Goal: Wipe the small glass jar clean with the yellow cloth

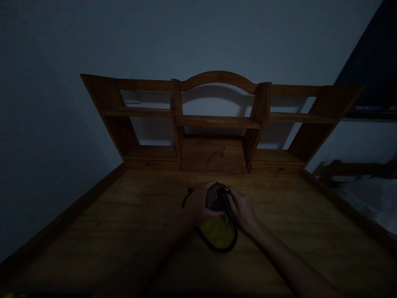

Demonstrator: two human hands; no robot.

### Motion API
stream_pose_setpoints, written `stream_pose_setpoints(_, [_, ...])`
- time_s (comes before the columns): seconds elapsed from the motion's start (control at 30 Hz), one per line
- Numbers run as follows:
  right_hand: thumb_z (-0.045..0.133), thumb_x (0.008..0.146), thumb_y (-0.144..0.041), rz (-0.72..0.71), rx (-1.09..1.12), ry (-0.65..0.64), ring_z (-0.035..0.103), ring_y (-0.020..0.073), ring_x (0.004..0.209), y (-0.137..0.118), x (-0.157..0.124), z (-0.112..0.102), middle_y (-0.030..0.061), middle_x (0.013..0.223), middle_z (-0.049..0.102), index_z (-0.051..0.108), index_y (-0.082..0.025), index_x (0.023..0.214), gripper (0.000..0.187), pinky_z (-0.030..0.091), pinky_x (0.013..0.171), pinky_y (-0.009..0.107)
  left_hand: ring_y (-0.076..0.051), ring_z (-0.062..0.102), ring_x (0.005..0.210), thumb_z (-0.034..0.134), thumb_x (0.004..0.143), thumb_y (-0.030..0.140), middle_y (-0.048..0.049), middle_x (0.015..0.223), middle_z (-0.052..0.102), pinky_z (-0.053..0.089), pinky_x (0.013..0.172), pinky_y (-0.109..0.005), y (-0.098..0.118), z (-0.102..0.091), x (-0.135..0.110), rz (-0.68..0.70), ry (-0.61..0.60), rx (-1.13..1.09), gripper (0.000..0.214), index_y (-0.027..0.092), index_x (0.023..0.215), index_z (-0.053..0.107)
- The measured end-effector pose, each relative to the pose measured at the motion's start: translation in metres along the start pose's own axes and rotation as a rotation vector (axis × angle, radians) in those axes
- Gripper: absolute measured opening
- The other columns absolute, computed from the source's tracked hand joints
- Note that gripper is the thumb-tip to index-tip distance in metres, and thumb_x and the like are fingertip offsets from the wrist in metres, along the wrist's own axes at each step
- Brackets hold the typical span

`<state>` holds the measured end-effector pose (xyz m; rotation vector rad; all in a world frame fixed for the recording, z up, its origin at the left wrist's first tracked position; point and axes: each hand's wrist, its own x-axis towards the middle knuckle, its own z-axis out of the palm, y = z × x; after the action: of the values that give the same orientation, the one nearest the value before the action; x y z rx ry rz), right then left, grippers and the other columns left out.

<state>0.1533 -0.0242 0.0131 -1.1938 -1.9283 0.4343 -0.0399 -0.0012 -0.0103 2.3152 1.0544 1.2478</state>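
Note:
The scene is dim and fine detail is lost. My left hand [200,200] is closed around a dark, glossy, rounded object [216,196], fingers over its top and thumb below it. On the other side my right hand [242,207] has its fingers pressed to a black band [226,203] running down the object's right edge. Directly beneath lies a yellow, rounded, cloth-like piece [218,232] with a thick black rim, which seems to run up into that band. Left of my left hand a short, curved black strip [187,197] shows; whether it joins the object I cannot tell.
A wooden desk [130,223] spreads under my hands. Along its back stands a wooden shelf unit [217,121] with small drawers [276,169], against a pale wall [149,37]. Raised wooden edges [344,203] border the desk. Pale fabric [372,198] lies beyond the right edge.

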Motion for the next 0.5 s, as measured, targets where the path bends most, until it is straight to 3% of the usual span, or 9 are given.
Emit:
stream_pose_setpoints(0.1, [0.041,0.09,-0.019,-0.022,0.035,0.069,0.067,0.0215,0.089,0.005,0.0,-0.001,0.0076,0.102,0.07,0.056,-0.022,0.123,0.036,0.05,0.078,0.031,-0.03,0.056,0.113,0.085,0.052,0.039,-0.0113,0.125,0.056,0.046,0.099,-0.045,0.005,-0.004,0.001,-0.097,-0.001,-0.058,0.096,0.02,0.132,0.035])
stream_pose_setpoints(0.2, [0.045,0.089,-0.021,-0.018,0.192,0.092,0.062,0.0211,0.107,0.008,0.003,0.003,0.0061,0.118,0.066,0.056,-0.024,0.123,0.036,0.048,0.092,0.035,-0.031,0.056,0.112,0.084,0.052,0.039,-0.0105,0.124,0.057,0.045,0.099,-0.047,0.012,-0.01,0.002,-0.158,-0.021,-0.034,0.092,0.021,0.13,0.038])
stream_pose_setpoints(0.33, [0.053,0.086,-0.024,0.024,0.322,0.079,0.063,0.0201,0.104,0.01,0.006,0.009,0.0045,0.114,0.068,0.059,-0.025,0.119,0.033,0.05,0.091,0.035,-0.032,0.055,0.114,0.085,0.05,0.039,-0.0095,0.123,0.058,0.044,0.099,-0.048,0.018,-0.015,0.003,-0.147,-0.087,0.034,0.092,0.022,0.128,0.04])
stream_pose_setpoints(0.5, [0.056,0.082,-0.018,0.008,0.235,0.104,0.062,0.0209,0.103,0.009,0.006,0.01,0.0053,0.113,0.067,0.06,-0.024,0.116,0.035,0.049,0.091,0.037,-0.033,0.053,0.116,0.085,0.048,0.041,-0.0111,0.124,0.057,0.044,0.099,-0.049,0.017,-0.013,0.003,-0.143,-0.124,0.068,0.093,0.021,0.127,0.04])
